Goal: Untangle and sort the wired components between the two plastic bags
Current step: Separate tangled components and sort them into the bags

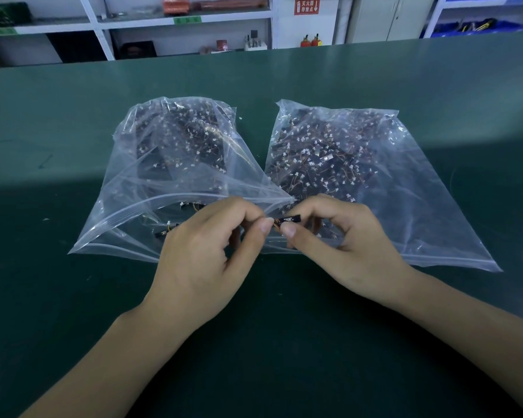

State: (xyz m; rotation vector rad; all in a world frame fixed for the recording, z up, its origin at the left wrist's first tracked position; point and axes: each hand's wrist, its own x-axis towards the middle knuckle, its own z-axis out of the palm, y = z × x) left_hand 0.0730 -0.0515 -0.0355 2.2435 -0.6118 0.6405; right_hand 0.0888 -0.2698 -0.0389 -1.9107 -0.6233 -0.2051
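Two clear zip bags lie side by side on the green table. The left bag [139, 188] and the right bag [420, 188] each hold a heap of small black components with orange wires and white connectors. Over the bags' near edges, where they meet, my left hand [206, 248] and my right hand [341, 236] meet fingertip to fingertip. Both pinch one small black wired component [289, 220] between thumb and forefinger. Its orange wire shows between my thumbs. A few loose components [166, 229] lie near the left bag's mouth.
The green table [73, 297] stretches wide around the bags. Behind its far edge stand white shelves [181, 22] with boxes, a red sign [307, 6], and blue bins [477, 27] at the right.
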